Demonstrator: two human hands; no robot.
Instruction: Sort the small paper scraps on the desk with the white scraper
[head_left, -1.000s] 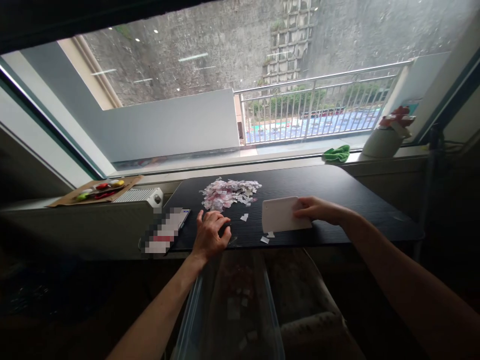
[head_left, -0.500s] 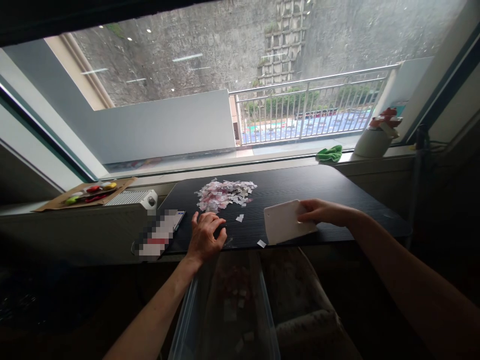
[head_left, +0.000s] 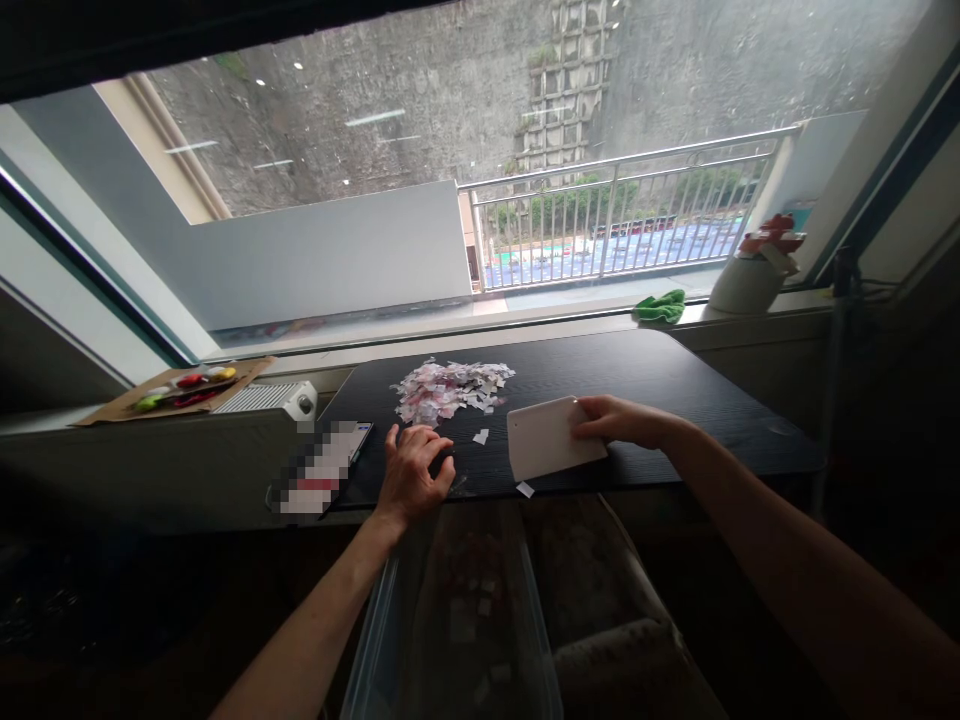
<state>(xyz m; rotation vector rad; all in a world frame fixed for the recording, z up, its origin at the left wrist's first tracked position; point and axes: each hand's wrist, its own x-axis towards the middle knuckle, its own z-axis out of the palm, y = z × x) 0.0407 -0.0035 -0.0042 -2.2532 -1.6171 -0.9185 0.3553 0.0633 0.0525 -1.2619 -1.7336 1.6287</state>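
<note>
My right hand (head_left: pixel 626 420) grips a white, flat plastic scraper (head_left: pixel 551 442) by its right end, thumb on the near face. The scraper is tilted at the front of the black table (head_left: pixel 607 365), its lower left corner beside a loose paper scrap (head_left: pixel 525 490). My left hand (head_left: pixel 411 470) rests at the table's front edge with curved fingers apart and nothing visible in them. Just beyond it lies a heap of small paper scraps (head_left: pixel 450 390), white and pinkish. Another scrap (head_left: pixel 481 437) sits between the heap and the scraper.
Below the table edge stands a transparent plastic bin (head_left: pixel 534 610) with a few scraps inside. A phone-like device (head_left: pixel 319 470), partly blurred, lies on the left. A green cloth (head_left: pixel 660 307) and a whitish container (head_left: pixel 746 280) stand on the windowsill. Left is a white heater-like box (head_left: pixel 281 398).
My right hand has moved left with the scraper, closer to the near scrap. My left hand and the paper heap stay where they were.
</note>
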